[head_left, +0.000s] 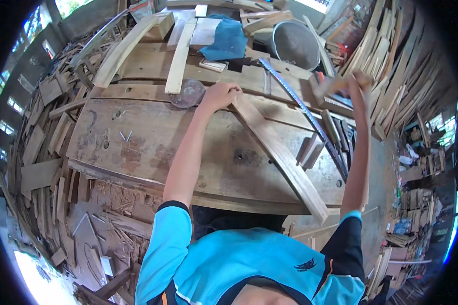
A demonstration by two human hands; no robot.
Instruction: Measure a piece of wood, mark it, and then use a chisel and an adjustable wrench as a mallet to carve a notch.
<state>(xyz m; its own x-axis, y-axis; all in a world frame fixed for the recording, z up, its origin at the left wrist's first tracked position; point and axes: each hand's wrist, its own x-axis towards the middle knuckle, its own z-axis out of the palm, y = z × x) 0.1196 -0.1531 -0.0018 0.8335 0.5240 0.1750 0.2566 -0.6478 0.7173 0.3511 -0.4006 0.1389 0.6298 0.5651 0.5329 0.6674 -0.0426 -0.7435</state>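
My left hand (220,96) is closed at the upper end of a pale wooden plank (277,152), which lies slanted across the workbench toward its front edge. My right hand (359,83) is raised at the right, gripping a wooden tool (333,87) too blurred to identify exactly. A dark round disc (184,94) sits just left of my left hand. A long metal ruler (304,109) runs diagonally right of the plank, beside a small wooden block (310,150) and several dark-handled tools (338,129).
The workbench (112,152) bears a few nails (125,136), long boards (180,61), a blue cloth (224,39) and a metal bucket (295,46) at the back. Heaped scrap wood (40,168) lines the left; leaning planks (379,61) fill the back right.
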